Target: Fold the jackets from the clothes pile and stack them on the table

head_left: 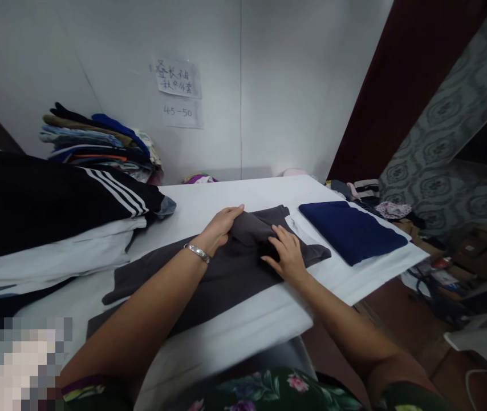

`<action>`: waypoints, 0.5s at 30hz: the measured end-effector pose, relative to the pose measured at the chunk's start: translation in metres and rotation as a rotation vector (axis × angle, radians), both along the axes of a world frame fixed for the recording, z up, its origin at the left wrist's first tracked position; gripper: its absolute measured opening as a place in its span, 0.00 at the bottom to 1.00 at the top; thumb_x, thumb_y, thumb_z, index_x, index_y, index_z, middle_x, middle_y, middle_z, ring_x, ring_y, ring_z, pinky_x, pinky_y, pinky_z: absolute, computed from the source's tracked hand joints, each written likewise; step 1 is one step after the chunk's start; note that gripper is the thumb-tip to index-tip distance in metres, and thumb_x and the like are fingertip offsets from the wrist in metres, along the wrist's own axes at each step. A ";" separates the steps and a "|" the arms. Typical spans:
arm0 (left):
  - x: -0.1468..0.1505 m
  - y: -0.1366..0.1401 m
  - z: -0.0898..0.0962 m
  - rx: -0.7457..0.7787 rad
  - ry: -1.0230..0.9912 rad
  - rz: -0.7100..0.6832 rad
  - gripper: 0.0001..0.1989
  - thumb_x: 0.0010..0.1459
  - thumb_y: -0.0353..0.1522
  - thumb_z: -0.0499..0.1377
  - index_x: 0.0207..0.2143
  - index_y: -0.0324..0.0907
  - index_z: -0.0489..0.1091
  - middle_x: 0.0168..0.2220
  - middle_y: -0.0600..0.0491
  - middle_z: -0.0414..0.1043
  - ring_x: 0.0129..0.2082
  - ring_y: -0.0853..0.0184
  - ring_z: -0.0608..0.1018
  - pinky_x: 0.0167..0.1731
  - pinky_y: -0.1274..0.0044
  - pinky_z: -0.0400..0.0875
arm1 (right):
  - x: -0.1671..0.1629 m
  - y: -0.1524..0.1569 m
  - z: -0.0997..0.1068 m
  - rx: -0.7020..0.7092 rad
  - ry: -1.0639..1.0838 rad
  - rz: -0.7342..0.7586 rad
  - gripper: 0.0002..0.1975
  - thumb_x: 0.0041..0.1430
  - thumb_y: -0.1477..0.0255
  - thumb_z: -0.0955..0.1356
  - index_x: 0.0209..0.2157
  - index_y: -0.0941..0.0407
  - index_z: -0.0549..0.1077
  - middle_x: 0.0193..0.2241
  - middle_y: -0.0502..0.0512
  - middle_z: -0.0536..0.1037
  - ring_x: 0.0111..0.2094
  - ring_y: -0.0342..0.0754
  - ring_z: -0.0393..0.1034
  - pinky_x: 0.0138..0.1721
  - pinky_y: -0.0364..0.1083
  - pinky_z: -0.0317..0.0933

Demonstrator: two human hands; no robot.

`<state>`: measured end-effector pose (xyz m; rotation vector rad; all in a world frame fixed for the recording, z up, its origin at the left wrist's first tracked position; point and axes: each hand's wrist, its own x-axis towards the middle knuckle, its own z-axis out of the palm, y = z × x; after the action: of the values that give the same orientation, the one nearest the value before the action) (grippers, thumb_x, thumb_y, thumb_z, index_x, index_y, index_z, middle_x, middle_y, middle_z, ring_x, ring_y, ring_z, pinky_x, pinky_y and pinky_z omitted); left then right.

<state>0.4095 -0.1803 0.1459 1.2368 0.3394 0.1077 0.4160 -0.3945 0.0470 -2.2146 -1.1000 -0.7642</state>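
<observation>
White table (pixel 247 191) — a dark grey garment (pixel 222 291) spread beneath both hands.
The left hand (pixel 222 225) pinches a raised fold of it; the right hand (pixel 288 254), fingers loosely spread, touches the cloth nearer the folded blue garment (pixel 350 231).

Matt grey cloth garment (pixel 222 285); shiny metal bracelet (pixel 198 252).

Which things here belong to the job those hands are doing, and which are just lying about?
In the job:
- Dark grey garment, touched by the left hand and right hand
- White tabletop beneath it

Apparently just lying about, untouched:
- Folded navy cloth
- Black garment with white stripes
- Clothes pile by the wall
</observation>
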 end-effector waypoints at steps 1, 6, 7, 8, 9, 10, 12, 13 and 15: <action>0.001 -0.001 0.005 -0.026 -0.019 -0.042 0.14 0.47 0.39 0.68 0.29 0.38 0.70 0.25 0.50 0.71 0.24 0.68 0.72 0.29 0.75 0.68 | 0.005 0.003 0.004 0.016 0.026 -0.012 0.21 0.61 0.65 0.66 0.54 0.55 0.65 0.58 0.65 0.66 0.60 0.60 0.57 0.57 0.61 0.54; 0.002 -0.002 0.017 -0.033 -0.216 -0.015 0.16 0.43 0.26 0.65 0.38 0.40 0.71 0.35 0.51 0.74 0.33 0.69 0.74 0.35 0.76 0.68 | 0.029 0.004 0.029 0.146 0.101 -0.012 0.23 0.59 0.74 0.62 0.57 0.54 0.63 0.47 0.59 0.73 0.49 0.54 0.68 0.51 0.54 0.63; 0.001 -0.001 0.013 -0.036 -0.269 0.011 0.19 0.42 0.24 0.64 0.40 0.41 0.71 0.38 0.52 0.74 0.35 0.70 0.75 0.37 0.77 0.68 | 0.030 0.003 0.033 0.150 0.091 -0.001 0.24 0.58 0.75 0.62 0.57 0.53 0.63 0.48 0.59 0.72 0.50 0.55 0.67 0.53 0.54 0.62; -0.002 0.000 0.005 -0.050 -0.303 0.037 0.21 0.43 0.23 0.62 0.42 0.43 0.71 0.40 0.52 0.74 0.37 0.70 0.75 0.38 0.77 0.68 | 0.030 0.002 0.035 0.138 0.081 0.011 0.25 0.57 0.75 0.62 0.58 0.52 0.63 0.48 0.58 0.72 0.51 0.55 0.65 0.54 0.55 0.61; -0.005 0.002 -0.005 -0.074 -0.290 0.058 0.21 0.43 0.23 0.61 0.42 0.44 0.71 0.41 0.53 0.74 0.38 0.70 0.75 0.38 0.78 0.68 | 0.029 0.001 0.036 0.106 0.077 0.029 0.27 0.56 0.76 0.63 0.58 0.52 0.63 0.49 0.58 0.71 0.51 0.55 0.64 0.54 0.55 0.61; -0.010 0.005 -0.017 -0.103 -0.223 0.079 0.19 0.44 0.24 0.60 0.41 0.44 0.71 0.40 0.53 0.74 0.38 0.70 0.75 0.38 0.78 0.69 | 0.026 0.001 0.036 0.050 0.080 0.055 0.28 0.55 0.77 0.63 0.59 0.52 0.62 0.49 0.59 0.71 0.51 0.55 0.64 0.53 0.55 0.62; -0.019 0.009 -0.041 -0.146 -0.008 0.119 0.13 0.46 0.26 0.59 0.37 0.43 0.70 0.39 0.51 0.74 0.36 0.69 0.76 0.37 0.76 0.70 | 0.018 0.003 0.030 -0.116 0.105 0.146 0.29 0.55 0.78 0.63 0.59 0.52 0.63 0.48 0.59 0.70 0.49 0.54 0.65 0.49 0.53 0.64; -0.024 0.012 -0.050 -0.157 0.090 0.135 0.10 0.47 0.28 0.60 0.35 0.42 0.70 0.38 0.50 0.74 0.35 0.67 0.76 0.36 0.74 0.71 | 0.014 0.004 0.025 -0.199 0.120 0.197 0.28 0.55 0.78 0.63 0.58 0.52 0.64 0.47 0.59 0.71 0.47 0.53 0.65 0.47 0.51 0.66; -0.030 0.016 -0.062 -0.118 0.167 0.140 0.09 0.50 0.34 0.61 0.35 0.42 0.69 0.39 0.48 0.74 0.35 0.65 0.76 0.35 0.71 0.72 | 0.007 0.007 0.015 -0.297 0.144 0.270 0.25 0.57 0.78 0.64 0.57 0.52 0.66 0.44 0.58 0.71 0.44 0.51 0.66 0.43 0.49 0.66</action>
<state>0.3790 -0.1645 0.0841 1.1071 0.5700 0.1037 0.4227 -0.3878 0.0624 -2.2494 -1.4774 -0.3385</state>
